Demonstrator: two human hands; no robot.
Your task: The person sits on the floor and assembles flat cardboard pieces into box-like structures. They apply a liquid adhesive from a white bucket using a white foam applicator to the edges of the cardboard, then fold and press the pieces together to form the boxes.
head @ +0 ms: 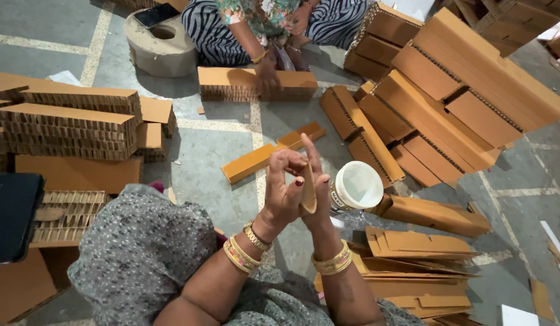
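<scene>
My left hand [284,190] and my right hand [318,199] are raised together above my lap, palms facing each other. Between them stands a small flat piece of brown cardboard [308,194], pinched by both hands. Fingers of the left hand are curled at the top, those of the right point up. A white round tub with glue [356,186] sits on the floor just right of my right hand. A long thin cardboard strip [271,153] lies on the concrete floor beyond my hands.
Another person sits opposite, a hand [267,76] on a honeycomb cardboard block [256,84]. Stacks of honeycomb board [68,121] stand left, a big pile [461,96] right, flat folded pieces [412,265] near my right arm. A dark phone [11,214] lies left, a concrete cylinder [162,48] far.
</scene>
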